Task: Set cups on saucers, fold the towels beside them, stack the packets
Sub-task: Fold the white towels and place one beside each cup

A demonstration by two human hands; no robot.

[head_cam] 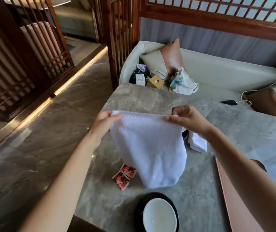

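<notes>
Now: the white towel (149, 151) is up off the table (150, 97), held by its top edge.

The left hand (106, 120) has its fingers closed on the left corner. The right hand (188, 118) pinches the right corner between thumb and forefinger, with the other fingers curled in loosely. Both hands are at about the same height and both forearms reach forward from the near edge, so neither is clearly nearer to the cloth.

Key relation: the towel hangs straight down from the fingers. The held edge runs left to right between the two hands, and the cloth narrows to a rounded lower end. That end comes down close to the table, just to the right of the red packets (124, 175). It is not possible to tell whether it touches the surface.

Nearby things:
- A white cup (159, 215) sits on a dark saucer (138, 213) at the near edge, just below the hanging end.
- A second towel (198, 143), already folded, lies to the right, partly behind the right wrist.
- The two packets lie side by side, touching, and do not look stacked.

Judgement: this is the towel-folding step, at the spread-out stage. The next move probably calls for lowering the cloth flat beside the near saucer, or bringing the two corners together. The lower end may drag across the packets or the cup on the way.
</notes>
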